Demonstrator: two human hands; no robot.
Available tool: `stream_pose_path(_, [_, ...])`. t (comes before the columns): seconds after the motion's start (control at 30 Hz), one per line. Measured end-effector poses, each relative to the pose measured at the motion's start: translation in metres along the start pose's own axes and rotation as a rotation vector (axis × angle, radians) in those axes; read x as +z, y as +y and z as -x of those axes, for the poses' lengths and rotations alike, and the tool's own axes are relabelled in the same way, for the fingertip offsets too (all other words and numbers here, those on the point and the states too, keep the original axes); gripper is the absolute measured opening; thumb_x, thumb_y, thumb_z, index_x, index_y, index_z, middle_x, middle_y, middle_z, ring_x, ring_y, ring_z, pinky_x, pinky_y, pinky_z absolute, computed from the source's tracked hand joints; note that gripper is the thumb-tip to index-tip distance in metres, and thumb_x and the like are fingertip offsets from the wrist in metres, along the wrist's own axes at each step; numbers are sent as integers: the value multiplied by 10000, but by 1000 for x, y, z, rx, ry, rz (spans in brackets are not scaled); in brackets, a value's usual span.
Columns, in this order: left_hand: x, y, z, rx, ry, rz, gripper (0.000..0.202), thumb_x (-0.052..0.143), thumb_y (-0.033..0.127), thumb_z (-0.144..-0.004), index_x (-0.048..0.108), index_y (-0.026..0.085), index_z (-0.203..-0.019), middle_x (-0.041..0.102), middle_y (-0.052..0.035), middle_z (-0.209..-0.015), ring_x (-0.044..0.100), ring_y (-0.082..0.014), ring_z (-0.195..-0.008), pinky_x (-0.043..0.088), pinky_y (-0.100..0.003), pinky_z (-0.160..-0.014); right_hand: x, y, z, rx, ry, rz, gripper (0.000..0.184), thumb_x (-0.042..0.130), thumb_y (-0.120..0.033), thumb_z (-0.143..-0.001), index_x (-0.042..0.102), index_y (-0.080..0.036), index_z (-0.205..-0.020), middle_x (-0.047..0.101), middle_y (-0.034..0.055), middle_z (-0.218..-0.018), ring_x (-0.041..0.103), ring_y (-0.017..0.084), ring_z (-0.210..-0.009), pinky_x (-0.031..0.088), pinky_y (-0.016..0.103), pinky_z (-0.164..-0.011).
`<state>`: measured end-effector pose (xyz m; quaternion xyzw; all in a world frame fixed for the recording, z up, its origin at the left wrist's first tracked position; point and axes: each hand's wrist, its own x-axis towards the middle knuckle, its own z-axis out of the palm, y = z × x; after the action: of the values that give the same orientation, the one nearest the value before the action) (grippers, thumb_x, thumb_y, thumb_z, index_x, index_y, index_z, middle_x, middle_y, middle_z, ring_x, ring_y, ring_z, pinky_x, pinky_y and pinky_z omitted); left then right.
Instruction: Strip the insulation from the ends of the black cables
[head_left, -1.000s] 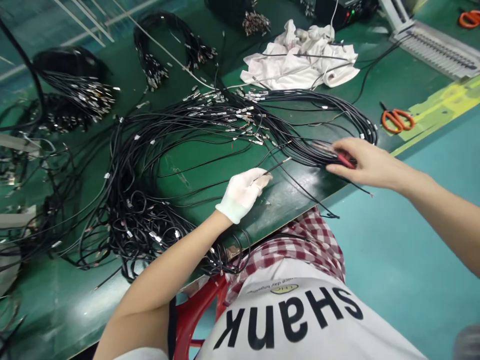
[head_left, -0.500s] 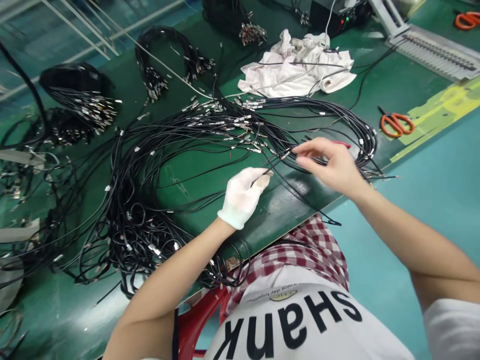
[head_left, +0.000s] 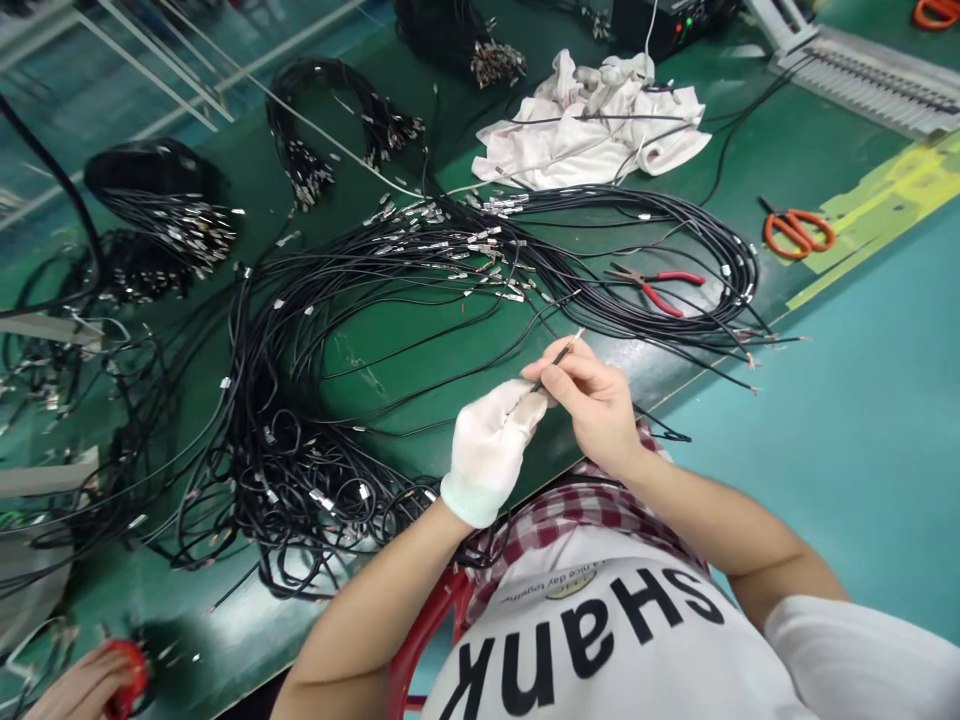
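Observation:
My left hand (head_left: pixel 491 440), in a white glove, is closed on a thin black wire (head_left: pixel 559 352) near the front edge of the green table (head_left: pixel 570 400). My bare right hand (head_left: pixel 592 395) pinches the same wire just beyond the glove, and the wire's bare tip sticks up past its fingers. Both hands touch each other. Red-handled pliers (head_left: pixel 660 285) lie loose on the cable loops to the right. A large tangle of black cables with metal terminals (head_left: pixel 390 270) spreads across the table behind my hands.
A white cloth (head_left: pixel 592 125) lies at the back. Orange scissors (head_left: pixel 799 230) rest at the right edge. Bundles of black cables (head_left: pixel 172 215) sit at the left. Another person's hand on something red (head_left: pixel 97 680) shows at the bottom left. A red stool (head_left: pixel 420 640) is under me.
My right hand left the red-handled pliers on the cables and came back left to the wire. My gloved left hand drew toward me with the wire.

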<state>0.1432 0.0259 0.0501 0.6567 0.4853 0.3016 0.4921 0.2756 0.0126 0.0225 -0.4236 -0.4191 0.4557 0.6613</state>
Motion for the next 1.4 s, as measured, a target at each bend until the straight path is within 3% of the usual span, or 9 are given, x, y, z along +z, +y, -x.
stream_pose_path(0.13, [0, -1, 6, 25, 1, 8, 345, 565, 309, -936, 482, 161, -635, 490, 31, -609, 392, -78, -558, 306, -234, -535, 5, -5, 4, 6, 31, -38, 152, 662, -308, -913, 792, -235, -889, 561, 40, -906, 547, 141, -821, 461, 270, -624])
stream_pose_path(0.23, [0, -3, 6, 28, -9, 21, 340, 577, 311, -934, 497, 157, -641, 521, 26, -634, 414, -79, -579, 322, -230, -552, 3, -5, 4, 10, 36, -51, 148, 668, -307, -907, 792, -235, -870, 543, 40, -890, 528, 143, -820, 435, 260, -588])
stream_pose_path(0.7, [8, -15, 5, 0, -42, 48, 265, 580, 350, -944, 673, 168, -775, 501, 28, -622, 421, -86, -592, 325, -224, -562, -8, 1, 2, 86, 17, -80, 144, 683, -312, -898, 798, -239, -852, 496, 30, -846, 490, 129, -794, 410, 233, -551])
stream_pose_path(1.17, [14, -27, 1, -57, -63, 45, 305, 589, 415, -929, 680, 164, -782, 470, 27, -605, 387, -90, -563, 304, -228, -536, -16, 11, -1, 159, 58, -95, 190, 709, -396, -859, 789, -227, -832, 538, 29, -836, 519, 133, -814, 442, 236, -599])
stream_pose_path(1.4, [19, -31, -3, -76, -56, 40, 301, 584, 422, -915, 682, 168, -787, 507, 19, -628, 414, -99, -568, 326, -224, -533, -18, 12, -4, 246, 79, -161, 247, 749, -427, -812, 770, -182, -789, 521, 13, -815, 379, 75, -617, 319, 240, -499])
